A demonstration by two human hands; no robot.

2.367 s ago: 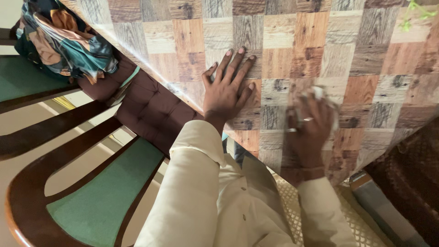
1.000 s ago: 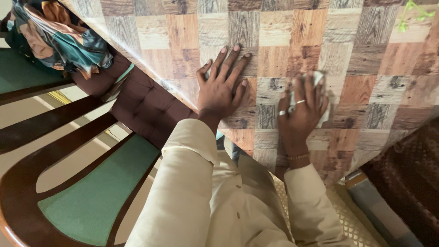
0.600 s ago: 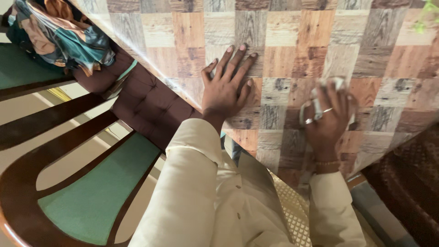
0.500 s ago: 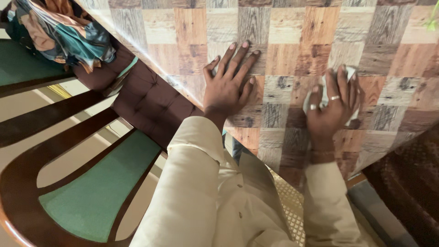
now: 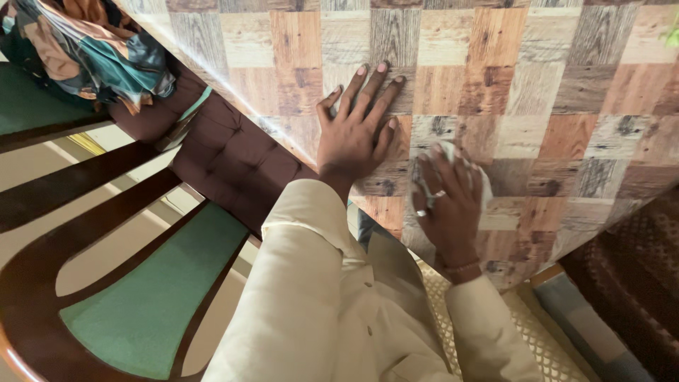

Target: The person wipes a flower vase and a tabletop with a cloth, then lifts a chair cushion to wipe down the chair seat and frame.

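the left hand [image 5: 356,134] lies flat with fingers spread on the wood-patterned tablecloth [image 5: 537,85], gripping nothing, while just beside it the right hand [image 5: 447,205] presses a crumpled white cloth [image 5: 448,151] down under loosely curled fingers near the table's edge.

Desk [image 5: 537,85] is covered with a glossy wood-block check pattern. Left hand [image 5: 356,134] is laid flat on it, fingers [image 5: 368,92] spread. Right hand [image 5: 449,205] is pressed on a white cloth [image 5: 447,152] near the edge.
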